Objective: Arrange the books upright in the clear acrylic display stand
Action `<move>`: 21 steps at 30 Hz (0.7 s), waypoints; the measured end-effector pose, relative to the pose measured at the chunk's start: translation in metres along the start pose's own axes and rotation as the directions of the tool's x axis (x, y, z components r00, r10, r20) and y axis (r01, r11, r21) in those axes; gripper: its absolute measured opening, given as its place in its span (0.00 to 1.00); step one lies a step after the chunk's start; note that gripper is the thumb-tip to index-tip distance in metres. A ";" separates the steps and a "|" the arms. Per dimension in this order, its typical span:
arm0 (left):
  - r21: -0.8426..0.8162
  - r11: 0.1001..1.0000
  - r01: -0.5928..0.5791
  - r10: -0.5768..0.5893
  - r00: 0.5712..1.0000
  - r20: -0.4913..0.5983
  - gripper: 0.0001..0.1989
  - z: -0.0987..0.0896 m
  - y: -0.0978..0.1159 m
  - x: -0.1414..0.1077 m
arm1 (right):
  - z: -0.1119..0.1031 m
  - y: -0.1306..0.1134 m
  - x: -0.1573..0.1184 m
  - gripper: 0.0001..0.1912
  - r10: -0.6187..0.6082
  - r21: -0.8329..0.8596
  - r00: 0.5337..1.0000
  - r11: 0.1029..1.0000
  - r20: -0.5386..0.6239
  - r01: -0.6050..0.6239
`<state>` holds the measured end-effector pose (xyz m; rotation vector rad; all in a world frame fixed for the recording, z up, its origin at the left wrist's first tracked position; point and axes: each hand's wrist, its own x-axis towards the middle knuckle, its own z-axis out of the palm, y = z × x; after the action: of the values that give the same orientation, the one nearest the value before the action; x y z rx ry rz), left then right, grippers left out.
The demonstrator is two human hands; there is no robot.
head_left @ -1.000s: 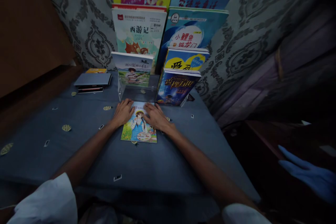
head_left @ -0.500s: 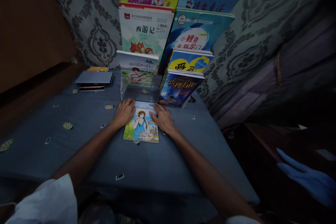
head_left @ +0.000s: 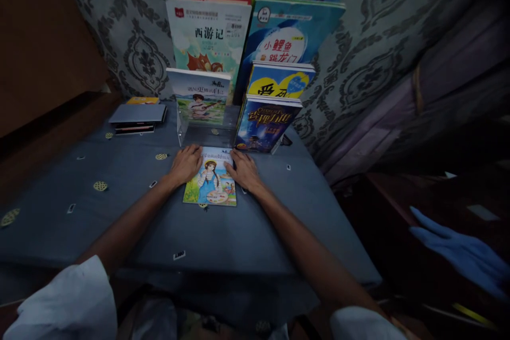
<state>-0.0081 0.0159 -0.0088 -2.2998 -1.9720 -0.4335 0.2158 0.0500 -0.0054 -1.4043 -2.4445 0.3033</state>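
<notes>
A thin paperback book (head_left: 210, 179) lies face up on the cloth-covered table, its cover showing a girl with braids and a paint palette. My left hand (head_left: 186, 163) holds its upper left edge, fingers pointing away from me. At the upper right edge is my right hand (head_left: 244, 171), with its thumb over the cover and the fingers along the side. Just beyond the book stands a clear acrylic display rack (head_left: 207, 135). In its front left tier rests a book with a guitar player (head_left: 199, 98); a dark blue book (head_left: 266, 125) fills the front right tier.
Taller books, among them a pale green one (head_left: 207, 34) and a teal one (head_left: 295, 29), rise on the tiers behind. A small stack of books (head_left: 137, 115) sits at the table's back left. Off the table's right side lies a blue glove (head_left: 458, 244). Patterned curtain (head_left: 145, 56) hangs behind.
The whole view has shifted slightly, so the scene sits a little further left and higher. Both hands keep their places on the book, which stays flat before the rack.
</notes>
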 end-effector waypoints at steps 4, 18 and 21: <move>-0.059 0.992 -0.112 0.116 0.992 0.053 0.25 0.002 0.009 -0.017 | 0.000 -0.002 -0.001 0.29 0.027 -0.034 0.999 0.999 0.029 -0.026; -0.080 0.980 -0.185 0.194 0.973 0.125 0.29 -0.017 0.051 -0.067 | 0.008 -0.034 -0.056 0.32 0.008 -0.144 1.000 0.989 0.015 -0.006; -0.117 0.977 -0.178 0.190 0.977 0.098 0.29 -0.018 0.050 -0.068 | 0.008 -0.038 -0.071 0.32 -0.010 -0.150 1.000 0.989 0.014 0.012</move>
<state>0.0289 -0.0617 -0.0032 -2.5965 -1.7978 -0.4155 0.2158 -0.0309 -0.0116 -1.4519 -2.5315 0.1283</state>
